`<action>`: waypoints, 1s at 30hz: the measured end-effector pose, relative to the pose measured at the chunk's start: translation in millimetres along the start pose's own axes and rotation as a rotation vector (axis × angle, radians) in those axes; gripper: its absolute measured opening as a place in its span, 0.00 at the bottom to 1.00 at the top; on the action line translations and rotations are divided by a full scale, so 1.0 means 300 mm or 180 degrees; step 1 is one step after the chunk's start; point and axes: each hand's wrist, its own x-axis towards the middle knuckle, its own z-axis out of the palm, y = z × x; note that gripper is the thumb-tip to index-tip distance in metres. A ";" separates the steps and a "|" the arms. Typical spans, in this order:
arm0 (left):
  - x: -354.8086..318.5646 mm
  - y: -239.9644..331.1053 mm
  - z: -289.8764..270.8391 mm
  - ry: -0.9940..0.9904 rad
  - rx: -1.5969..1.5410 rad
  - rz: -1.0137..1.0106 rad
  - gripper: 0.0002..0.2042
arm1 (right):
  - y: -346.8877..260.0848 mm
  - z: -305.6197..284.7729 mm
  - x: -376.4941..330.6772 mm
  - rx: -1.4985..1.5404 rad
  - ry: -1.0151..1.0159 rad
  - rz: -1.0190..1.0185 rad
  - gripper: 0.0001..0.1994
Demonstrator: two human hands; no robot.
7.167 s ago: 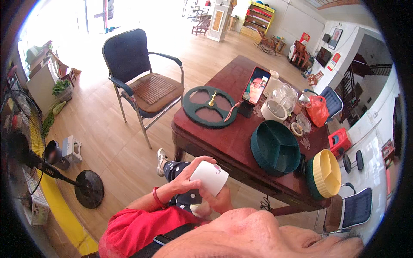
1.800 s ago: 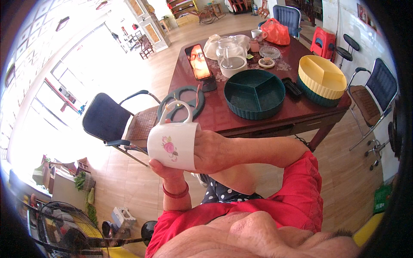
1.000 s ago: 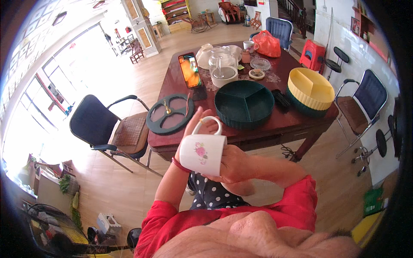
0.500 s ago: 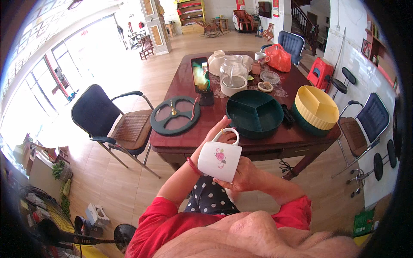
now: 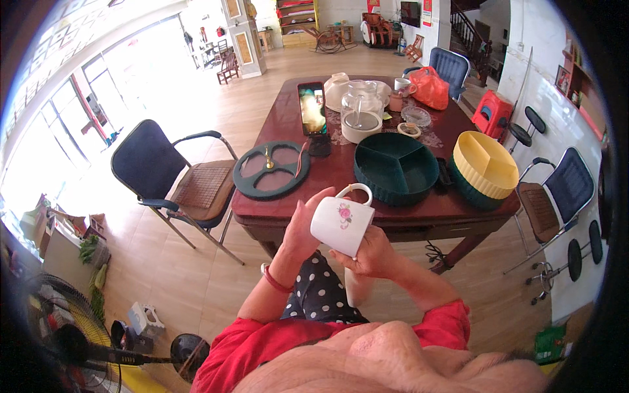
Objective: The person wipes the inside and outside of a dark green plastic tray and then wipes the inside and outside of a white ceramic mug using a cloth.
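Observation:
A white mug (image 5: 343, 226) with a pink flower print is tilted in front of me, its handle pointing up and away. My right hand (image 5: 371, 254) grips it from the right, near its lower end, with the thumb along the side. My left hand (image 5: 301, 228) lies against or close beside the mug's left side, fingers stretched out; some are hidden behind the mug. Just beyond, on the table, sits a dark green divided tray (image 5: 396, 169). A dark green ring-shaped frame (image 5: 271, 170) with a gold knob lies to the left.
The dark red table (image 5: 275, 211) also carries a phone on a stand (image 5: 312, 111), a glass jug (image 5: 361, 111), a yellow divided tray (image 5: 485, 164) stacked on a green one, and a red plastic bag (image 5: 429, 88). Chairs (image 5: 147, 160) flank it; a fan (image 5: 62, 314) stands lower left.
My left hand has drawn back from the mug's handle to its left side. The mug has shifted slightly down and right and turned a little, still in my right hand.

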 end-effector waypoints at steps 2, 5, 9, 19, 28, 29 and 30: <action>-0.038 0.041 0.012 0.0091 0.1844 0.0289 0.31 | -0.001 0.037 0.009 0.0116 0.0043 0.0122 0.14; -0.072 0.051 0.043 -0.0009 0.1331 0.0572 0.44 | -0.023 0.076 0.033 0.0593 -0.0205 0.0381 0.14; -0.111 0.073 0.055 0.0267 0.1558 0.0815 0.46 | -0.059 0.107 0.056 0.0734 -0.0143 0.0384 0.14; -0.187 0.132 0.036 0.0874 0.1727 0.0907 0.40 | -0.091 0.173 0.128 0.0548 -0.0442 -0.0239 0.18; -0.209 0.151 0.091 0.0444 0.1895 0.1279 0.50 | -0.152 0.147 0.167 0.1330 -0.0225 0.0211 0.20; -0.212 0.152 0.086 0.0425 0.1949 0.1315 0.50 | -0.176 0.143 0.168 0.1671 -0.0283 0.0483 0.21; -0.215 0.156 0.077 0.0406 0.2002 0.1353 0.49 | -0.192 0.147 0.166 0.2012 -0.0342 0.0757 0.21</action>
